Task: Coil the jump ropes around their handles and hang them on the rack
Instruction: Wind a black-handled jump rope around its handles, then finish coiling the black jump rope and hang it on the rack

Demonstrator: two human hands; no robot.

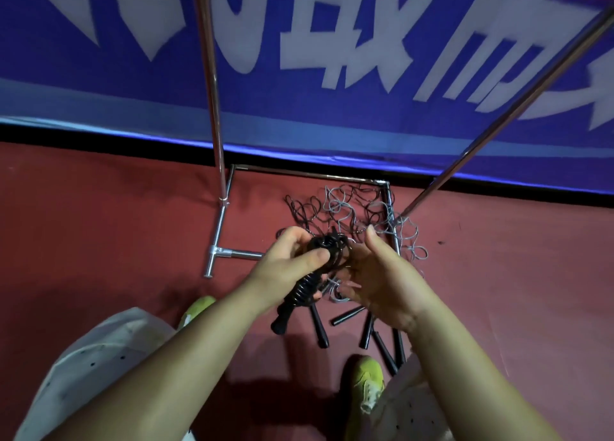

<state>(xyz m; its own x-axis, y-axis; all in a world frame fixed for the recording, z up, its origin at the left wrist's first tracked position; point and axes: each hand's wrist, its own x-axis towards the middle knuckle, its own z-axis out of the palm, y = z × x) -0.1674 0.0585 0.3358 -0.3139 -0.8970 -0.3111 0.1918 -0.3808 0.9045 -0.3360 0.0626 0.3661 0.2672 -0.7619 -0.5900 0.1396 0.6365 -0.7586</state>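
Note:
My left hand (292,258) grips a pair of black jump rope handles (299,294) with black rope coiled tightly around them, the handle ends pointing down and left. My right hand (375,274) is just to the right of the coil with fingers spread and relaxed, its fingertips near the rope loops at the top of the bundle. On the floor beyond the hands lies a tangle of black and grey ropes (352,208). Several loose black handles (368,331) lie on the floor below my right hand.
The chrome rack (216,228) stands on the red floor, its base frame around the rope tangle and two uprights rising at left (212,85) and right (498,118). A blue banner with white characters (299,58) hangs behind. My yellow-green shoes (365,384) are at the bottom.

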